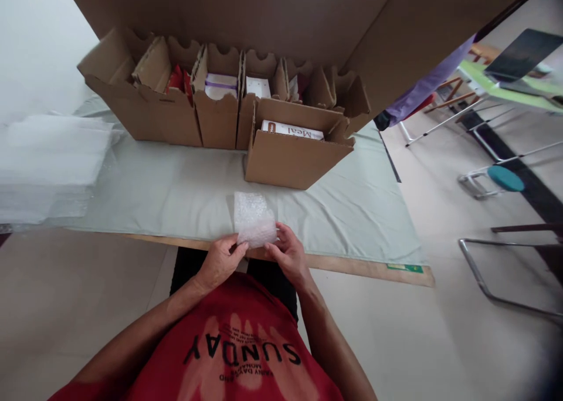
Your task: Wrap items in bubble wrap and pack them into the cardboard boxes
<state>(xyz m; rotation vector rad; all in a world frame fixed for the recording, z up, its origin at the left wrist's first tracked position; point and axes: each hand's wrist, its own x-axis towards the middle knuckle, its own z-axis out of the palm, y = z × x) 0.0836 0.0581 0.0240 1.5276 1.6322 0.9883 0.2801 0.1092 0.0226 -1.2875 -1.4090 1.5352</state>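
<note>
A small piece of clear bubble wrap [254, 216], partly folded over itself, is held at the table's front edge. My left hand [222, 261] pinches its lower left corner between thumb and fingers. At the lower right side, my right hand [288, 254] grips it, thumb in front and fingers behind. Whether anything lies inside the wrap I cannot tell. Just beyond it stands a cardboard file box [299, 160] with a white carton marked "Meal" [292, 130] showing at its top.
A row of open cardboard boxes [217, 119] stands along the back, several holding small packages. White plastic sheets [48, 166] are stacked at the left on the green cloth [176, 184]. Off to the right are a teal stool [505, 178], a metal-legged chair frame [475, 272] and a laptop [523, 55].
</note>
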